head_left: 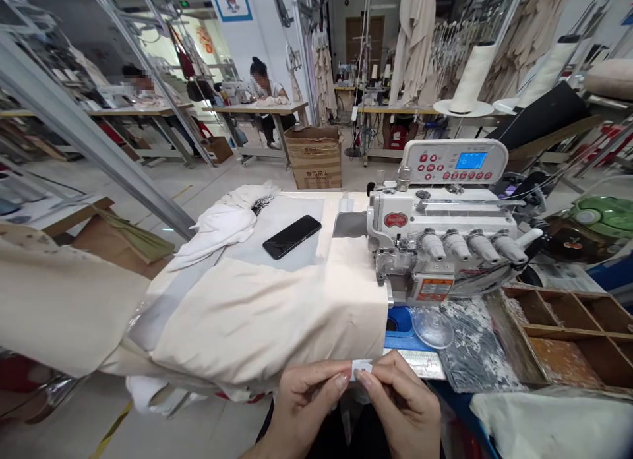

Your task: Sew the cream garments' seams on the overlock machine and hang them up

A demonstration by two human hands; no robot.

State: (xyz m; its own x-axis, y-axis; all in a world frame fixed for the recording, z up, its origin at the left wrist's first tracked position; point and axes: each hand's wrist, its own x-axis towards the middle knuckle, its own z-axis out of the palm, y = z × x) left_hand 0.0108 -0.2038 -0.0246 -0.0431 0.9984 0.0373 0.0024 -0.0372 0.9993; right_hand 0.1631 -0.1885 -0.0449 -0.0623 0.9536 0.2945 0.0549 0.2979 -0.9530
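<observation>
Between my two hands, just in front of the table's near edge, is a small white label [362,367] with a faint print. My left hand [312,396] pinches its left side between thumb and fingers. At its right side, the thumb and forefinger of my right hand [403,403] close on it. Beyond my hands, cream fabric [277,314] lies spread over the tabletop, its right edge running up to the overlock sewing machine [435,228]. The fabric reaches the presser area, where details are too small to make out.
A black phone [293,236] and a white bunched cloth [222,221] lie left of the machine. To the right are a clear dish [432,328] and a wooden compartment tray [568,334]. A cardboard box [315,159] stands behind; two people sit at far tables.
</observation>
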